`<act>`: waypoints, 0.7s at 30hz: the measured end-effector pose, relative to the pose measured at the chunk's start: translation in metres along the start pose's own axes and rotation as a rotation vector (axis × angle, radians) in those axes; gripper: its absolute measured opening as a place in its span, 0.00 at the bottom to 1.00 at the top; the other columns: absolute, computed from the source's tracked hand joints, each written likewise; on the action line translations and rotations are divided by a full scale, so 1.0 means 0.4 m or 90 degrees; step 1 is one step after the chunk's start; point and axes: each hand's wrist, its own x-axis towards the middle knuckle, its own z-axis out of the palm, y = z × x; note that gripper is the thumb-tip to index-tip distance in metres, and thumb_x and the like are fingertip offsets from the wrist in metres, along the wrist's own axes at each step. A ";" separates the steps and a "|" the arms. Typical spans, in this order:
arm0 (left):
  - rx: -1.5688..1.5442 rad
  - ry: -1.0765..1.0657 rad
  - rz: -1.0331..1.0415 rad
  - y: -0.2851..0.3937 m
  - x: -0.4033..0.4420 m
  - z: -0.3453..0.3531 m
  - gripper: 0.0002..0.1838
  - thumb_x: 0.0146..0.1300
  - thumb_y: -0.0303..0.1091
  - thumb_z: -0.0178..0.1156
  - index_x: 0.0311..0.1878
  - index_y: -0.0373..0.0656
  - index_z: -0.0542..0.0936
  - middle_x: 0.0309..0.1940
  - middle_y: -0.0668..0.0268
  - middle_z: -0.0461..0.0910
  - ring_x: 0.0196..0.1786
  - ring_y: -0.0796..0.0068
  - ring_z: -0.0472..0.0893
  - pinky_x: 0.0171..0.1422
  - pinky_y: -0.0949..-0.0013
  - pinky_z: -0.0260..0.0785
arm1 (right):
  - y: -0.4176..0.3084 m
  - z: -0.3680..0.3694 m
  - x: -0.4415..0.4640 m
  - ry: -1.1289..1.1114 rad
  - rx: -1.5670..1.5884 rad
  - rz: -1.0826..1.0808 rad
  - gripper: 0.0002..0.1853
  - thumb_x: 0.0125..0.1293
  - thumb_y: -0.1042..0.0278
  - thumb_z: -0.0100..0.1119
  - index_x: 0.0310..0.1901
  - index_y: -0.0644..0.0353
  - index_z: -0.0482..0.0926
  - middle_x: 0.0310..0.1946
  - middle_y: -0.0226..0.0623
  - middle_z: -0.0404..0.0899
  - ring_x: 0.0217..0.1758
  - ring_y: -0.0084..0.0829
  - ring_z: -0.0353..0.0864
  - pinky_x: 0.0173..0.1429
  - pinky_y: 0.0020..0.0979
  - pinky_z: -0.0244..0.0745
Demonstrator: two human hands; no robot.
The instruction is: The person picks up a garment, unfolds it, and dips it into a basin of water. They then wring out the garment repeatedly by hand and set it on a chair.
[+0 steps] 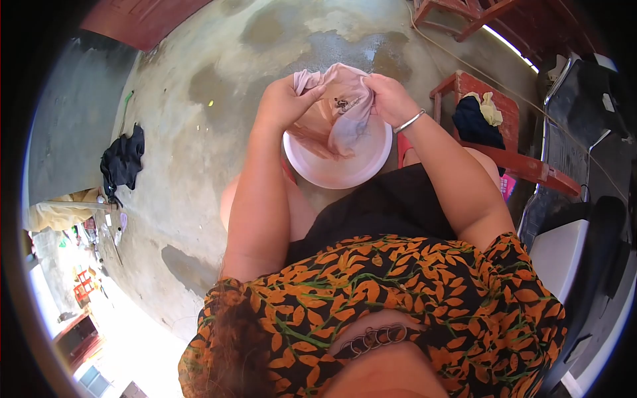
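A wet, pale pink cloth with a small dark print is stretched between my hands, and its lower part hangs into a white basin. My left hand is closed on the cloth's left upper edge, thumb pointing inward. On the other side, my right hand, with a silver bangle on the wrist, pinches the right upper edge. A brownish part of the cloth shows below my left hand. Both hands are above the basin's far rim. Whether the cloth is a garment I cannot tell.
Wet patches mark the concrete floor. A red wooden stool at the right carries dark and cream cloths. A black cloth hangs or lies at the left. Black chairs line the far right.
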 end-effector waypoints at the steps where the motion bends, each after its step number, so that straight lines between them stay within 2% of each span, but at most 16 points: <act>1: 0.069 -0.088 -0.078 0.006 -0.002 -0.015 0.27 0.51 0.43 0.74 0.51 0.39 0.79 0.39 0.62 0.84 0.41 0.75 0.81 0.50 0.70 0.72 | -0.021 -0.003 -0.004 -0.040 0.095 -0.039 0.14 0.70 0.65 0.45 0.47 0.67 0.74 0.41 0.36 0.79 0.43 0.27 0.80 0.49 0.36 0.76; 2: 0.068 -0.082 -0.081 -0.010 -0.003 -0.011 0.27 0.51 0.43 0.74 0.51 0.39 0.79 0.39 0.62 0.84 0.41 0.75 0.81 0.50 0.70 0.72 | -0.036 -0.010 -0.007 -0.045 0.093 -0.037 0.14 0.70 0.65 0.45 0.47 0.67 0.74 0.41 0.36 0.79 0.43 0.27 0.80 0.49 0.36 0.76; 4: 0.222 -0.108 -0.077 -0.029 -0.010 0.008 0.37 0.42 0.44 0.77 0.57 0.42 0.76 0.45 0.55 0.82 0.50 0.63 0.81 0.56 0.66 0.70 | -0.072 -0.002 -0.012 -0.216 0.222 -0.098 0.17 0.72 0.65 0.42 0.54 0.67 0.71 0.48 0.38 0.78 0.51 0.29 0.78 0.60 0.35 0.72; 5: 0.220 -0.102 -0.080 -0.037 -0.008 0.018 0.37 0.42 0.44 0.77 0.57 0.42 0.76 0.45 0.55 0.82 0.50 0.63 0.81 0.56 0.66 0.70 | -0.081 0.008 -0.017 -0.222 0.219 -0.095 0.17 0.72 0.65 0.42 0.54 0.67 0.71 0.48 0.38 0.78 0.51 0.29 0.78 0.60 0.35 0.72; 7: 0.267 -0.195 -0.108 -0.004 -0.028 0.046 0.45 0.36 0.41 0.78 0.63 0.45 0.70 0.51 0.51 0.80 0.57 0.55 0.77 0.61 0.62 0.67 | -0.118 0.080 -0.079 -0.258 0.295 -0.089 0.20 0.71 0.63 0.46 0.58 0.69 0.69 0.51 0.40 0.77 0.52 0.31 0.78 0.59 0.34 0.73; 8: 0.196 -0.161 -0.044 0.016 -0.051 0.059 0.44 0.40 0.33 0.74 0.65 0.45 0.67 0.50 0.51 0.80 0.55 0.56 0.78 0.60 0.63 0.69 | -0.129 0.105 -0.097 -0.316 0.292 -0.104 0.26 0.69 0.64 0.49 0.65 0.68 0.63 0.55 0.40 0.74 0.55 0.30 0.77 0.60 0.33 0.72; 9: 0.194 -0.160 -0.047 0.029 -0.051 0.064 0.44 0.40 0.33 0.74 0.65 0.45 0.67 0.50 0.51 0.80 0.55 0.56 0.78 0.60 0.63 0.69 | -0.123 0.111 -0.105 -0.317 0.292 -0.100 0.26 0.69 0.64 0.49 0.65 0.68 0.63 0.55 0.40 0.74 0.55 0.30 0.77 0.60 0.33 0.72; 11: 0.099 -0.271 -0.069 0.042 -0.044 0.070 0.42 0.45 0.27 0.70 0.66 0.45 0.65 0.50 0.52 0.80 0.54 0.57 0.79 0.58 0.64 0.69 | -0.108 0.109 -0.111 -0.342 0.251 -0.135 0.30 0.67 0.65 0.53 0.68 0.66 0.59 0.57 0.40 0.73 0.56 0.30 0.76 0.61 0.32 0.71; 12: 0.127 -0.240 -0.021 0.032 -0.040 0.080 0.40 0.47 0.23 0.67 0.67 0.46 0.65 0.49 0.55 0.81 0.51 0.59 0.80 0.56 0.64 0.70 | -0.111 0.099 -0.108 -0.383 0.241 -0.122 0.33 0.66 0.68 0.54 0.71 0.63 0.54 0.59 0.38 0.71 0.59 0.29 0.74 0.63 0.30 0.70; 13: 0.124 -0.241 -0.021 0.020 -0.036 0.081 0.40 0.47 0.23 0.67 0.67 0.46 0.65 0.49 0.55 0.81 0.51 0.59 0.80 0.56 0.64 0.70 | -0.113 0.089 -0.114 -0.382 0.239 -0.120 0.33 0.66 0.68 0.54 0.71 0.63 0.54 0.59 0.38 0.71 0.59 0.29 0.74 0.63 0.30 0.70; 15: 0.085 -0.167 -0.015 -0.001 -0.028 0.067 0.30 0.51 0.25 0.67 0.61 0.45 0.73 0.44 0.58 0.83 0.46 0.63 0.81 0.53 0.65 0.71 | -0.126 0.071 -0.123 -0.273 0.150 -0.120 0.36 0.64 0.73 0.55 0.72 0.61 0.53 0.61 0.36 0.69 0.61 0.27 0.72 0.64 0.29 0.68; 16: 0.081 -0.165 -0.014 -0.010 -0.018 0.055 0.30 0.51 0.25 0.67 0.61 0.45 0.73 0.44 0.58 0.83 0.46 0.63 0.81 0.53 0.65 0.71 | -0.131 0.060 -0.125 -0.273 0.146 -0.118 0.36 0.64 0.73 0.55 0.72 0.61 0.53 0.61 0.36 0.69 0.61 0.27 0.72 0.64 0.29 0.68; 18: 0.074 -0.199 -0.073 -0.023 0.002 0.026 0.18 0.55 0.30 0.66 0.50 0.43 0.80 0.39 0.59 0.84 0.40 0.67 0.81 0.50 0.66 0.71 | -0.141 0.042 -0.123 -0.134 -0.004 -0.180 0.40 0.60 0.78 0.58 0.73 0.60 0.52 0.63 0.35 0.67 0.63 0.24 0.69 0.64 0.27 0.66; 19: 0.070 -0.193 -0.076 -0.031 0.004 0.017 0.18 0.55 0.30 0.66 0.50 0.43 0.80 0.39 0.59 0.84 0.40 0.67 0.81 0.50 0.66 0.71 | -0.144 0.040 -0.127 -0.140 -0.008 -0.176 0.40 0.60 0.78 0.58 0.73 0.60 0.52 0.63 0.35 0.67 0.63 0.24 0.69 0.64 0.27 0.66; 21: 0.095 -0.052 0.003 -0.036 0.001 -0.005 0.13 0.58 0.40 0.63 0.44 0.45 0.83 0.35 0.56 0.84 0.43 0.59 0.82 0.47 0.61 0.72 | -0.146 0.044 -0.138 -0.099 -0.078 -0.178 0.38 0.57 0.80 0.61 0.70 0.61 0.58 0.60 0.33 0.70 0.60 0.22 0.71 0.63 0.25 0.66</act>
